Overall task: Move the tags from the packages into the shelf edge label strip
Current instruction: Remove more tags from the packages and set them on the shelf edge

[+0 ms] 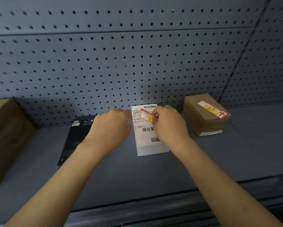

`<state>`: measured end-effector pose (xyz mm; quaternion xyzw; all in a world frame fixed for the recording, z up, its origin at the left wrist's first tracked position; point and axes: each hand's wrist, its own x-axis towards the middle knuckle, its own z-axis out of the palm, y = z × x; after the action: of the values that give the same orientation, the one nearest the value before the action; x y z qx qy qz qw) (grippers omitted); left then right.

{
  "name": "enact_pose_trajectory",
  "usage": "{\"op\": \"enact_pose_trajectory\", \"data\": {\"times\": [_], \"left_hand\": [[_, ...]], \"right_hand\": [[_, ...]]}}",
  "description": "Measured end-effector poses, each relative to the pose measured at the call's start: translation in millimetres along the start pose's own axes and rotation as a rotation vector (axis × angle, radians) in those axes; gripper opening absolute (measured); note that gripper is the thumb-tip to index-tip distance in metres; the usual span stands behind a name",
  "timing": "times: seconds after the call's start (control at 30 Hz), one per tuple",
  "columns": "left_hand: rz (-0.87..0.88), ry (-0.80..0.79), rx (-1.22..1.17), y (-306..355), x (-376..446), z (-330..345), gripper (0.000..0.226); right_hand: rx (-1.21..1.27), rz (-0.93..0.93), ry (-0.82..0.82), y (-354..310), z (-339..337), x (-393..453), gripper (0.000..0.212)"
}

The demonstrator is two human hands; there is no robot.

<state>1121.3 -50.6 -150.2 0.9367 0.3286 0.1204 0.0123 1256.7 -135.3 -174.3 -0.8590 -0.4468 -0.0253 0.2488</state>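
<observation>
The right hand pinches a red-and-yellow tag between thumb and fingertips, holding it tilted just above the white package, whose printed barcode label faces up. The tag's near end looks lifted clear of the package, so this seems to be the moment of taking it off, with the pinch at one end to peel or lift it cleanly.

The left hand hovers just left of the white package, fingers loosely curved and gripping nothing; whether its fingertips touch the package edge cannot be told. It is probably placed there to steady the light package against the pull.

Left of the white package, partly under the left forearm, lies a flat black box. To the right stands a brown cardboard box with a second red-and-yellow tag lying flat on its top, not yet taken. All rest on the grey shelf before a pegboard.

The shelf edge label strip runs along the shelf's front, nearer the camera than the white package; the tag will need carrying back to it.
</observation>
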Motion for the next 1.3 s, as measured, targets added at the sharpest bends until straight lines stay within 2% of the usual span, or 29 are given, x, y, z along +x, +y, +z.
{"op": "enact_pose_trajectory", "data": {"times": [0.17,0.43,0.67,0.83,1.0,1.3], "left_hand": [[0.018,0.006,-0.019,-22.9,-15.8,-9.2,0.026],[0.102,0.021,-0.031,-83.4,-66.0,-22.1,0.022],[0.080,0.041,-0.057,-129.4,-115.6,-35.6,0.020],[0.009,0.040,-0.030,-153.2,-163.0,-51.4,0.023],[-0.105,0.000,0.005,-181.0,-216.6,-60.3,0.024],[-0.209,-0.027,0.019,-256.4,-286.2,-72.3,0.024]], "right_hand": [[0.070,-0.010,0.039,-32.1,-1.0,-18.4,0.016],[0.149,-0.006,-0.001,-103.2,27.8,-60.6,0.016],[0.135,-0.083,-0.035,-160.0,44.9,-102.9,0.015],[0.173,-0.149,-0.047,-196.0,51.7,-130.1,0.016],[0.216,-0.219,-0.139,-228.5,62.9,-161.3,0.015],[0.233,-0.296,-0.193,-304.5,91.5,-194.6,0.012]]}}
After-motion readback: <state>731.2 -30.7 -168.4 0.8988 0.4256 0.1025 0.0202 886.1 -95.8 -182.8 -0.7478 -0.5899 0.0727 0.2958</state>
